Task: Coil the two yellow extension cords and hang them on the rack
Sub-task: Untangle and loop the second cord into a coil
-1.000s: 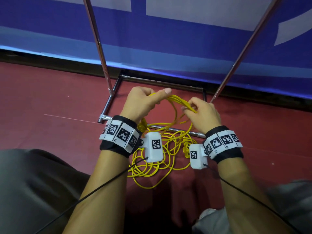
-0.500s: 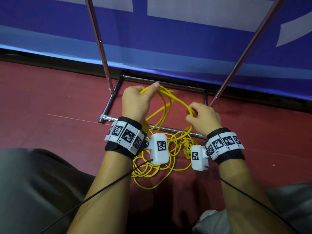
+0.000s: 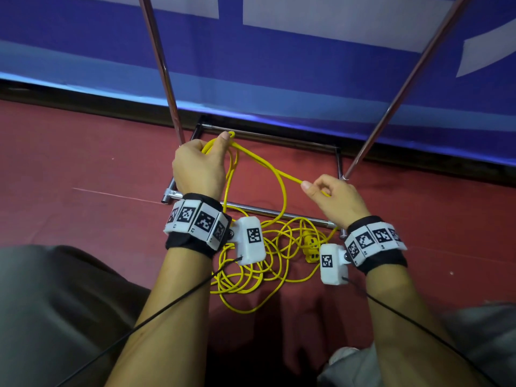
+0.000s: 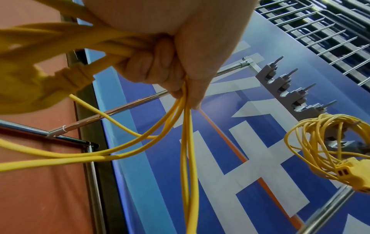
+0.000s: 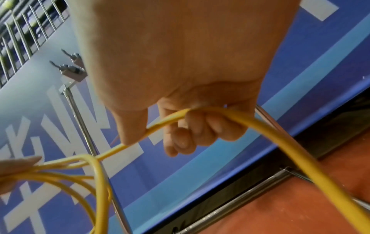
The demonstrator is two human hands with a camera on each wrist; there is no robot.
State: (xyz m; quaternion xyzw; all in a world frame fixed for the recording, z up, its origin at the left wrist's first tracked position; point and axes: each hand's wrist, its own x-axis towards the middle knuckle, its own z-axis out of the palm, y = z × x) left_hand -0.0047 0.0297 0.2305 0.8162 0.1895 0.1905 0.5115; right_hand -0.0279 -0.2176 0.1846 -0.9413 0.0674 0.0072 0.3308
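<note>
Now my left hand (image 3: 199, 166) fists several loops of the yellow cord (image 3: 259, 160) above the rack (image 3: 276, 212) base. One strand crosses to my right hand (image 3: 333, 198), curled around it. Slack lies tangled on the floor. The second cord (image 4: 328, 147) hangs coiled on the rack's hooks.

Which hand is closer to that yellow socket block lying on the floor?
Right. The right hand is just above the socket block, its wrist beside it. The left hand is further off, up by the rack's left pole.
</note>
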